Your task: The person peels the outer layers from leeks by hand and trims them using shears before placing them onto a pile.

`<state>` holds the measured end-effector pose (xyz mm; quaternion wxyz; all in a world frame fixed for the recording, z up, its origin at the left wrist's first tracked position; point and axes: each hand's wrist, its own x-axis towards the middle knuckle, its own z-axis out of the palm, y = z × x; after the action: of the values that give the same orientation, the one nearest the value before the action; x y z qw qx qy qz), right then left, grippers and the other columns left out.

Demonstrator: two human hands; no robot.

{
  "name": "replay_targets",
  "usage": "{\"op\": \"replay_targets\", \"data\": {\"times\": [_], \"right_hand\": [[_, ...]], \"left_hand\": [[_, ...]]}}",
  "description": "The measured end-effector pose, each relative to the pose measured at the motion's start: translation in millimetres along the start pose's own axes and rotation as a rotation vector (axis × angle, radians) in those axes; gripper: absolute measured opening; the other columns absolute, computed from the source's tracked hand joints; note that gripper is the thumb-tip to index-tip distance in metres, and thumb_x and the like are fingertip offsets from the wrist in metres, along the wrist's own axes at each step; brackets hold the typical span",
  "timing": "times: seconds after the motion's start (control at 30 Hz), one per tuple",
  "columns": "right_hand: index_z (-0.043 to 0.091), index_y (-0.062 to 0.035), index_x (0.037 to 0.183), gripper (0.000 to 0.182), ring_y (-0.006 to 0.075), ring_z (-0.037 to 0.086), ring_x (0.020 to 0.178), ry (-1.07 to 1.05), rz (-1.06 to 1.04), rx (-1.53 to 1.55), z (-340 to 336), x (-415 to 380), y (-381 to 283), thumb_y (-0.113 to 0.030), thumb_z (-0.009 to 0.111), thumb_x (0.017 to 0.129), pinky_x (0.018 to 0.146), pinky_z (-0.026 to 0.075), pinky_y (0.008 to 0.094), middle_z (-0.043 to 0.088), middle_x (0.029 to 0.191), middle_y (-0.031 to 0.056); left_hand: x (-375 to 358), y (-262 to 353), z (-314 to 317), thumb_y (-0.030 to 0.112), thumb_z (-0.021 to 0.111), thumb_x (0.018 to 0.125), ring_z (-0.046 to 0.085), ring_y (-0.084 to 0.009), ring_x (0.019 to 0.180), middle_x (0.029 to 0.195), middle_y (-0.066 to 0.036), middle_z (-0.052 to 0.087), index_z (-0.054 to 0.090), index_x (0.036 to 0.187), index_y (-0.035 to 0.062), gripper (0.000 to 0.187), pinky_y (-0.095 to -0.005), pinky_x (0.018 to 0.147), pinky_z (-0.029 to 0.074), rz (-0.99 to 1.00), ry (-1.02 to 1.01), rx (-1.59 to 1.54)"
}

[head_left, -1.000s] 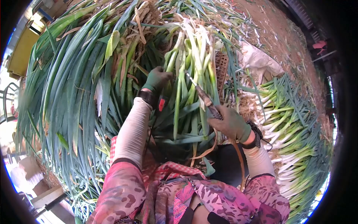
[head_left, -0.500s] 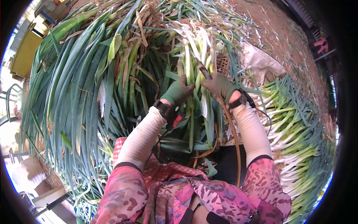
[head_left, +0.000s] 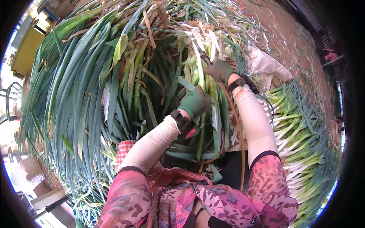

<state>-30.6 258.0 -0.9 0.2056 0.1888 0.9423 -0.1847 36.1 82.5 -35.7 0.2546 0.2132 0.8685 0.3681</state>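
Note:
My left hand [head_left: 194,102], in a green glove, is closed around a leek stalk [head_left: 200,70] whose white end points away from me. My right hand [head_left: 220,71], gloved too, grips a dark tool [head_left: 205,57] joined to a brown hose [head_left: 237,131]. The tool's tip lies over the white stalks, up and right of my left hand. Under both hands is a bunch of leeks with green leaves hanging toward my lap. The fingertips of both hands are partly hidden.
A large heap of long green leeks [head_left: 78,87] rises on the left. Leeks with white stems [head_left: 300,140] lie in a row on the right. Beyond them are a whitish sack [head_left: 268,64] and brown ground [head_left: 289,45] with scraps. A yellow object [head_left: 28,51] stands at upper left.
My left hand has moved right and toward my body along the stalks. My right hand and the tool have shifted slightly away from me.

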Motion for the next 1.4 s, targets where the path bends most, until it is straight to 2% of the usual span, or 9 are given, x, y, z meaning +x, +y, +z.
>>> {"op": "replay_targets", "data": {"times": [0.37, 0.5, 0.6, 0.73, 0.9, 1.0, 1.17, 1.33, 1.4], "right_hand": [[0.068, 0.0063, 0.092, 0.045, 0.0351, 0.069, 0.083, 0.002, 0.048, 0.195, 3.5, -21.6, 33.3, -0.036, 0.06, 0.077, 0.076, 0.052, 0.0397, 0.068, 0.085, 0.0261], [0.066, 0.0062, 0.094, 0.051, 0.0389, 0.067, 0.081, -0.055, -0.029, 0.146, 22.8, -77.3, 60.1, -0.041, 0.061, 0.077, 0.075, 0.051, 0.0414, 0.067, 0.082, 0.0268], [0.065, 0.0017, 0.083, 0.04, 0.02, 0.061, 0.062, 0.067, -0.126, 0.171, 51.6, -93.7, 76.1, -0.038, 0.066, 0.079, 0.062, 0.048, 0.0349, 0.062, 0.066, 0.0116], [0.062, 0.0017, 0.083, 0.034, 0.0157, 0.056, 0.056, -0.021, -0.205, 0.331, 47.5, -102.6, 60.5, -0.033, 0.066, 0.082, 0.057, 0.046, 0.0332, 0.059, 0.063, 0.0075], [0.062, 0.0036, 0.089, 0.038, 0.0163, 0.059, 0.059, 0.108, -0.139, 0.224, 51.9, -92.4, 68.5, -0.033, 0.066, 0.082, 0.058, 0.047, 0.0342, 0.06, 0.065, 0.0089], [0.062, 0.0038, 0.09, 0.039, 0.0164, 0.06, 0.06, 0.068, -0.157, 0.283, 57.5, -99.3, 81.2, -0.034, 0.066, 0.083, 0.059, 0.048, 0.0339, 0.061, 0.066, 0.0091], [0.062, 0.0033, 0.09, 0.039, 0.0159, 0.059, 0.059, 0.051, -0.135, 0.399, 62.1, -111.6, 100.3, -0.035, 0.066, 0.083, 0.058, 0.048, 0.0323, 0.061, 0.065, 0.0078], [0.061, 0.0013, 0.088, 0.036, 0.0178, 0.057, 0.06, 0.025, -0.179, 0.398, 63.1, -119.4, 91.0, -0.034, 0.066, 0.082, 0.06, 0.047, 0.0347, 0.058, 0.064, 0.009], [0.061, 0.0003, 0.087, 0.035, 0.0201, 0.057, 0.061, -0.003, -0.203, 0.375, 63.7, -124.2, 80.2, -0.033, 0.066, 0.081, 0.061, 0.046, 0.0361, 0.057, 0.064, 0.0109]], "left_hand": [[43.0, -97.2, -52.9, 0.026, 0.056, 0.086, 0.07, -0.0325, 0.082, 0.086, -0.022, 0.069, 0.067, 0.1, -0.0027, 0.033, -0.0419, 0.071, 0.052, -0.072, 0.041, 0.04], [42.9, -119.3, -48.4, 0.047, 0.054, 0.09, 0.066, -0.0409, 0.095, 0.098, -0.027, 0.067, 0.061, 0.111, -0.0054, 0.057, -0.0439, 0.082, 0.05, -0.211, 0.035, 0.001], [43.3, -75.7, -32.2, 0.059, 0.054, 0.087, 0.061, -0.0423, 0.106, 0.106, -0.03, 0.064, 0.06, 0.111, -0.0082, 0.071, -0.0451, 0.094, 0.046, -0.114, 0.156, -0.067], [29.1, -28.0, -5.7, 0.061, 0.055, 0.085, 0.059, -0.0397, 0.113, 0.116, -0.03, 0.06, 0.059, 0.114, -0.0095, 0.077, -0.0455, 0.097, 0.045, -0.008, 0.015, 0.158], [35.9, -28.1, -0.7, 0.043, 0.062, 0.083, 0.067, -0.0374, 0.092, 0.098, -0.024, 0.068, 0.067, 0.104, -0.0031, 0.051, -0.0397, 0.083, 0.052, -0.139, -0.145, 0.094], [46.5, -40.0, -27.6, 0.031, 0.062, 0.085, 0.068, -0.0294, 0.088, 0.096, -0.019, 0.07, 0.068, 0.102, -0.0029, 0.038, -0.0374, 0.079, 0.053, 0.293, -0.158, 0.283], [18.3, -70.8, -146.1, 0.023, 0.065, 0.084, 0.065, -0.0199, 0.08, 0.09, -0.009, 0.07, 0.071, 0.1, 0.0041, 0.026, -0.034, 0.076, 0.052, 0.191, -0.121, -0.301], [16.2, -140.4, -155.2, 0.022, 0.063, 0.084, 0.069, -0.0291, 0.08, 0.088, -0.014, 0.071, 0.072, 0.1, 0.0068, 0.024, -0.039, 0.075, 0.053, -0.196, 0.075, 0.237], [4.6, -64.6, -134.5, 0.02, 0.063, 0.085, 0.07, -0.0254, 0.078, 0.087, -0.015, 0.071, 0.072, 0.101, 0.0063, 0.023, -0.0373, 0.075, 0.053, -0.164, 0.184, 0.363]]}}
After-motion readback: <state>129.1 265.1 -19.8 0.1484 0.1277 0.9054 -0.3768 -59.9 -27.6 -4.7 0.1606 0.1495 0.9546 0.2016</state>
